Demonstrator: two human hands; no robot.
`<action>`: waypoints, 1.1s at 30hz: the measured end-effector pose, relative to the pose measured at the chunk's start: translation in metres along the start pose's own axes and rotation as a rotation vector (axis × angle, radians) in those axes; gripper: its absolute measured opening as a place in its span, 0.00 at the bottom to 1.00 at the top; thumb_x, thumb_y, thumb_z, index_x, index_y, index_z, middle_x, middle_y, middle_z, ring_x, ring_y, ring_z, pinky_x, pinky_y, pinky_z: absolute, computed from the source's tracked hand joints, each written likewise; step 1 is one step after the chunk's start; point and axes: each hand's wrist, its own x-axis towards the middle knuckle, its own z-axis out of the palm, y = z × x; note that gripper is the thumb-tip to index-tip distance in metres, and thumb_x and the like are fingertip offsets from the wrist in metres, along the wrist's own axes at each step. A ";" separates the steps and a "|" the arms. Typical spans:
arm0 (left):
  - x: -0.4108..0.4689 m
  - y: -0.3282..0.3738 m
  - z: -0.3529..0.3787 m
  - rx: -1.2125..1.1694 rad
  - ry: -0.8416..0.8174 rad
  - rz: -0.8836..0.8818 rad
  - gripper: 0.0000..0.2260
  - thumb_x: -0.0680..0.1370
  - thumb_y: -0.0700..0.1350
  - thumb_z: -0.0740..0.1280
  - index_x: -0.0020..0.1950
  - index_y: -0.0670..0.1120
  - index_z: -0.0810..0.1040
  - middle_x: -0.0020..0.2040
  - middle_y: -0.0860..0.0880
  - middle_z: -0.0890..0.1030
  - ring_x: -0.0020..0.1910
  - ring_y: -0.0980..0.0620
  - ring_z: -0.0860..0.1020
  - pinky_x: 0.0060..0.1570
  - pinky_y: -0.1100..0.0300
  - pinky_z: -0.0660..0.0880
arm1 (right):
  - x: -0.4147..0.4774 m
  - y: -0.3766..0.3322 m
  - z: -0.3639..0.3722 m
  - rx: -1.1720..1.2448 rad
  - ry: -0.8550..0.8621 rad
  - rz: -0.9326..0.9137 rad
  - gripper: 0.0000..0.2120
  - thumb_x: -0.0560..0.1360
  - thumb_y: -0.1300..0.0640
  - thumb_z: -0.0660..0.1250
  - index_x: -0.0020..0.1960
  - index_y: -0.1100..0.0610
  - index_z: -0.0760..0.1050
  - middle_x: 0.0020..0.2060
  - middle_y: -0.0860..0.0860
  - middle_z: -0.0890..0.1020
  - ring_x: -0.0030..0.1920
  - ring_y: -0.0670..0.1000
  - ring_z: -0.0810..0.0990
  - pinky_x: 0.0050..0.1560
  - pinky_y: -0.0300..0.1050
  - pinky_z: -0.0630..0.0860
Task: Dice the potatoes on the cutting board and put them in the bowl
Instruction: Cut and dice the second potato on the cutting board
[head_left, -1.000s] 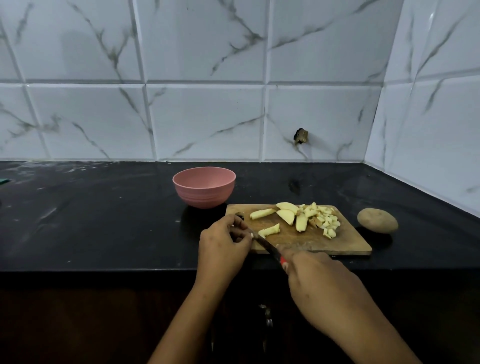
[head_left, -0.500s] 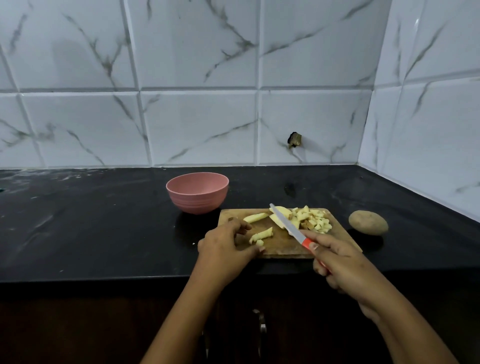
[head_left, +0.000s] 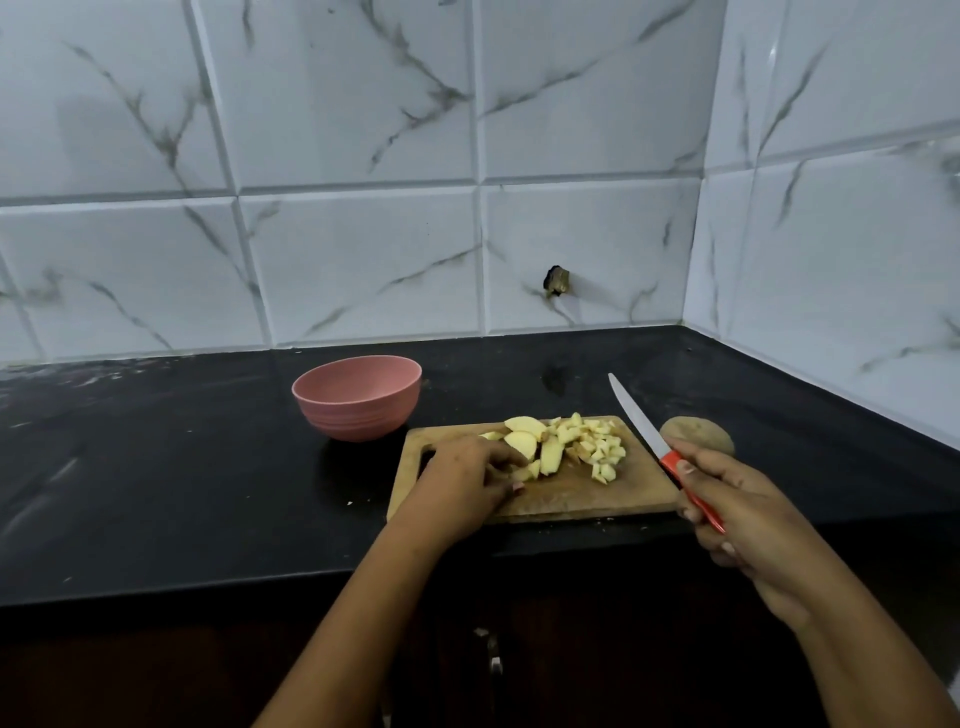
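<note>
The black counter (head_left: 156, 493) in front of me is carrying three things: a pink bowl (head_left: 356, 400) is sitting toward the back, a wooden cutting board (head_left: 597, 499) is lying near the front edge just right of it, and a whole unpeeled potato (head_left: 701, 436) is resting just beside the board's far right corner.

The right hand (head_left: 748, 514) has lifted the knife (head_left: 636, 415) off the cutting board (head_left: 597, 499) and swung it out to the right. The blade now points up and away beside the whole potato (head_left: 698, 434). The left hand (head_left: 467, 478) has slid from the board's near corner towards the middle. Its fingers now cover the cut strips (head_left: 527, 472), which lie against the wedges.
</note>
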 end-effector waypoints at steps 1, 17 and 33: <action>0.001 0.002 0.001 -0.005 -0.004 0.019 0.13 0.77 0.46 0.68 0.62 0.53 0.79 0.58 0.54 0.79 0.46 0.62 0.73 0.43 0.74 0.65 | 0.001 0.001 -0.001 0.010 0.001 0.003 0.12 0.81 0.56 0.59 0.60 0.42 0.74 0.27 0.49 0.71 0.22 0.42 0.62 0.20 0.32 0.57; 0.028 0.037 0.029 -0.098 0.035 0.191 0.10 0.75 0.42 0.71 0.55 0.49 0.81 0.51 0.55 0.80 0.44 0.62 0.74 0.42 0.77 0.68 | 0.005 0.004 -0.001 -0.051 -0.025 -0.025 0.14 0.82 0.56 0.59 0.62 0.41 0.73 0.27 0.49 0.71 0.21 0.40 0.63 0.21 0.32 0.59; 0.052 0.020 0.011 0.339 -0.067 0.188 0.10 0.79 0.51 0.64 0.60 0.58 0.78 0.61 0.58 0.75 0.54 0.57 0.65 0.51 0.61 0.67 | 0.025 0.003 0.037 -0.820 0.269 -0.264 0.27 0.74 0.50 0.71 0.70 0.43 0.66 0.53 0.44 0.79 0.50 0.48 0.79 0.40 0.40 0.71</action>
